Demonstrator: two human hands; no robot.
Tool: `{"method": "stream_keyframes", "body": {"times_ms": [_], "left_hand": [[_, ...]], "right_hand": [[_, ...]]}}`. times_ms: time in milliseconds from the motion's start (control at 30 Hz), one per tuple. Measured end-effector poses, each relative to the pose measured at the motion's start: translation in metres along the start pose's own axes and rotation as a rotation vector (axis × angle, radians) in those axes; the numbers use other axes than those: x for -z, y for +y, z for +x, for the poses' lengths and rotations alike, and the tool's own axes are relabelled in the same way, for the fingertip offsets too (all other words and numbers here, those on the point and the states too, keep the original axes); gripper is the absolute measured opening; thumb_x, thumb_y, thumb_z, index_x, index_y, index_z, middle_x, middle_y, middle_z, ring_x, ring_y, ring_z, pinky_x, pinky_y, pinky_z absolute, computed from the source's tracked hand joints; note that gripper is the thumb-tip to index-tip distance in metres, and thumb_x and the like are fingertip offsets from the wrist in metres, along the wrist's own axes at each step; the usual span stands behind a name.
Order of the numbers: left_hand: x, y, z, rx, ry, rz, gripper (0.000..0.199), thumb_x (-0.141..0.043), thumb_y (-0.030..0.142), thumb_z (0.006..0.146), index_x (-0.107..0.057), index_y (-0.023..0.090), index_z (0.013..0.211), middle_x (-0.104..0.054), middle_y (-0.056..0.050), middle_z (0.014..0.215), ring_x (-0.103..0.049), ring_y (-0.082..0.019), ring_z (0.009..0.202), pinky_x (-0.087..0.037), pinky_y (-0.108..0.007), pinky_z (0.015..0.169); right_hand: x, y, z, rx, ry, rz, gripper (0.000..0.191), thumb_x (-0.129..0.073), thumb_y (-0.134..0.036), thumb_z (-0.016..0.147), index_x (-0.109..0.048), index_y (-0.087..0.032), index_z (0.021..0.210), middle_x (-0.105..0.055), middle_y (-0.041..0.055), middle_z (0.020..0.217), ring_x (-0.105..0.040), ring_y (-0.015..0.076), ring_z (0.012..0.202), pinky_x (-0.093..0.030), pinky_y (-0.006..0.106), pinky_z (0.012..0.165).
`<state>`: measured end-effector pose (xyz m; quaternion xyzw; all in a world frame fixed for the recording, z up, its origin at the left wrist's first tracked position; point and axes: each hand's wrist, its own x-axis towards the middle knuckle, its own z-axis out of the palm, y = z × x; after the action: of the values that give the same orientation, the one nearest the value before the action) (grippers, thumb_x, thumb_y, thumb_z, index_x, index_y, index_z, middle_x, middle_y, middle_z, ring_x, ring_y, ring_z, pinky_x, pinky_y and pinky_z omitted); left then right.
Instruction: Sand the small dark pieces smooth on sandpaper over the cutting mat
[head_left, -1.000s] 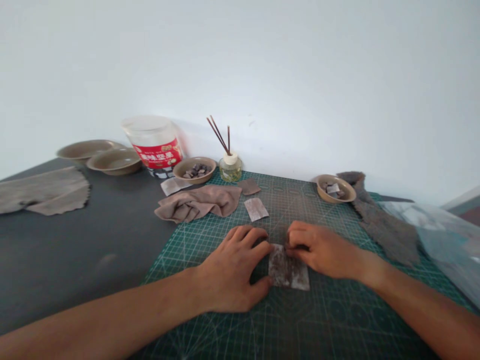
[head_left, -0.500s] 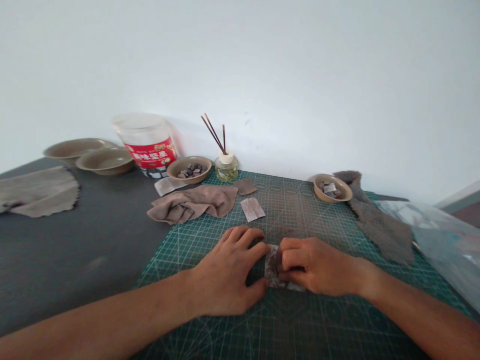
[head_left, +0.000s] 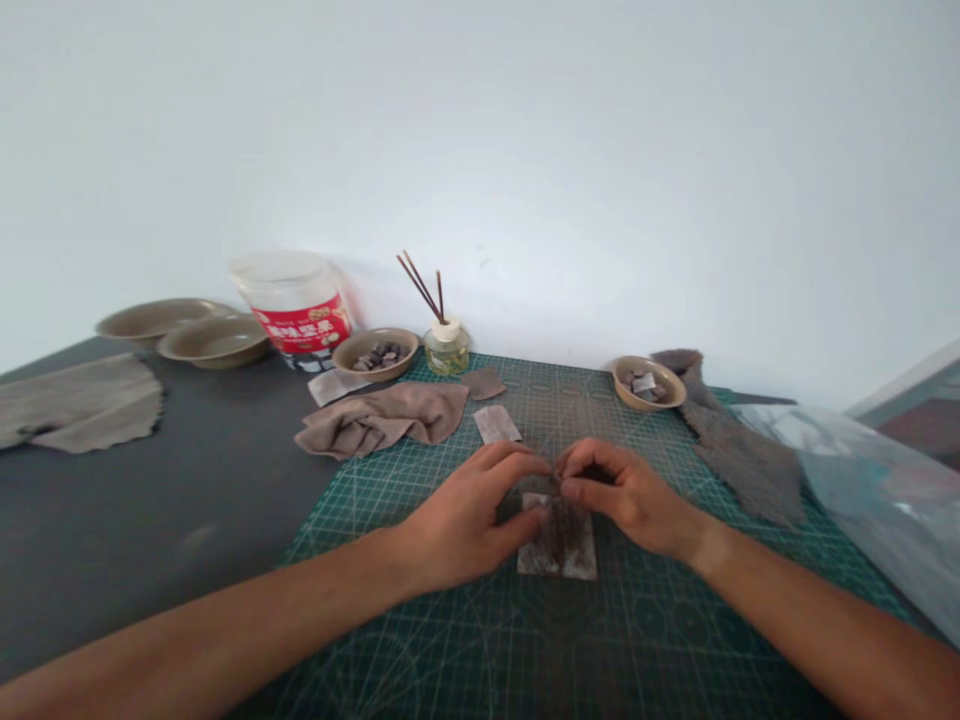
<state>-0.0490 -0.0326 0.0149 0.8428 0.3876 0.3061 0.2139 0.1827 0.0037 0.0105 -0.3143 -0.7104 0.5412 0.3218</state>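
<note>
A mottled grey-white square piece (head_left: 578,558) lies flat on the green cutting mat (head_left: 450,650), with a darker band down its middle. My left hand (head_left: 472,515) rests at its upper left, thumb on the piece and fingers reaching over its far edge. Just beyond that edge, my right hand (head_left: 626,497) pinches thumb and forefinger together; whatever is between them is too small to make out. The fingertips of both hands nearly meet. Beyond the left hand lie a pale square (head_left: 496,425) and a brown square (head_left: 484,384).
A crumpled brown cloth (head_left: 390,415) and a bowl of dark pieces (head_left: 376,355) are at the back left, near a diffuser (head_left: 446,350) and a tub (head_left: 292,310). At right are a small bowl (head_left: 649,385), a fuzzy grey strip (head_left: 739,455) and a plastic bag (head_left: 885,500).
My right hand has moved off the mottled square to its far edge, uncovering more of it. My left hand's fingers have shifted toward the right hand. The camera view has shifted slightly.
</note>
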Motion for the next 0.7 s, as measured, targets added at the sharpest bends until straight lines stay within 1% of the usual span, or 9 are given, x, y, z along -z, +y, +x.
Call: {"method": "stream_keyframes", "body": {"times_ms": [67,100,167,233,333,433,533,700], "left_hand": [[-0.005,0.003,0.01,0.023,0.028,-0.064,0.031,-0.066,0.025,0.089,-0.057,0.024,0.118,-0.064,-0.002,0.107,-0.064,-0.017,0.096,-0.053,-0.032,0.083],[-0.009,0.005,0.014,0.036,0.056,-0.086,0.03,-0.067,0.026,0.088,-0.057,0.024,0.116,-0.065,-0.001,0.102,-0.064,-0.016,0.089,-0.054,-0.03,0.078],[-0.017,0.007,0.024,0.044,0.135,-0.11,0.025,-0.069,0.025,0.088,-0.059,0.023,0.111,-0.065,0.001,0.095,-0.064,-0.013,0.08,-0.054,-0.027,0.071],[-0.025,0.009,0.033,0.031,0.202,-0.112,0.021,-0.069,0.024,0.088,-0.061,0.022,0.107,-0.064,0.001,0.093,-0.064,-0.012,0.077,-0.054,-0.025,0.069],[-0.034,0.008,0.041,-0.003,0.259,-0.087,0.023,-0.068,0.026,0.088,-0.062,0.021,0.109,-0.064,-0.002,0.1,-0.065,-0.014,0.084,-0.056,-0.027,0.073],[-0.038,0.004,0.043,-0.05,0.306,-0.037,0.026,-0.065,0.026,0.089,-0.064,0.021,0.114,-0.066,-0.006,0.111,-0.065,-0.019,0.098,-0.056,-0.035,0.085],[-0.037,-0.001,0.042,-0.097,0.32,0.023,0.028,-0.062,0.025,0.09,-0.065,0.022,0.117,-0.068,-0.007,0.114,-0.065,-0.023,0.106,-0.051,-0.042,0.093],[-0.034,-0.009,0.041,-0.153,0.294,0.081,0.033,-0.056,0.022,0.093,-0.064,0.023,0.125,-0.068,-0.007,0.117,-0.064,-0.022,0.107,-0.05,-0.042,0.093]], "right_hand": [[-0.002,0.002,0.0,-0.028,0.06,0.192,0.017,-0.074,-0.034,0.087,-0.064,-0.021,0.09,-0.06,-0.0029,0.082,-0.053,0.0121,0.073,-0.042,0.025,0.066],[-0.003,0.003,0.0,-0.045,0.084,0.286,0.018,-0.076,-0.033,0.086,-0.064,-0.021,0.09,-0.06,-0.0035,0.082,-0.053,0.0114,0.071,-0.042,0.024,0.065],[-0.003,0.005,-0.001,-0.068,0.123,0.452,0.02,-0.078,-0.032,0.083,-0.063,-0.022,0.091,-0.062,-0.0033,0.085,-0.055,0.0116,0.074,-0.043,0.024,0.067],[-0.003,0.007,-0.002,-0.075,0.165,0.573,0.021,-0.08,-0.031,0.081,-0.064,-0.022,0.092,-0.063,-0.0026,0.089,-0.058,0.0124,0.079,-0.046,0.024,0.071],[-0.001,0.011,-0.003,-0.074,0.192,0.703,0.021,-0.081,-0.028,0.08,-0.064,-0.022,0.091,-0.065,-0.0029,0.088,-0.061,0.0129,0.083,-0.049,0.024,0.074],[0.0,0.015,-0.004,-0.084,0.194,0.787,0.02,-0.082,-0.024,0.079,-0.065,-0.023,0.09,-0.067,-0.003,0.091,-0.064,0.013,0.087,-0.051,0.024,0.078],[0.001,0.019,-0.003,-0.096,0.169,0.799,0.02,-0.082,-0.021,0.079,-0.065,-0.022,0.09,-0.068,-0.0034,0.089,-0.064,0.0115,0.083,-0.052,0.024,0.079],[0.001,0.02,-0.002,-0.127,0.129,0.748,0.019,-0.08,-0.028,0.083,-0.066,-0.021,0.093,-0.067,-0.0017,0.089,-0.066,0.0137,0.087,-0.053,0.026,0.078]]}}
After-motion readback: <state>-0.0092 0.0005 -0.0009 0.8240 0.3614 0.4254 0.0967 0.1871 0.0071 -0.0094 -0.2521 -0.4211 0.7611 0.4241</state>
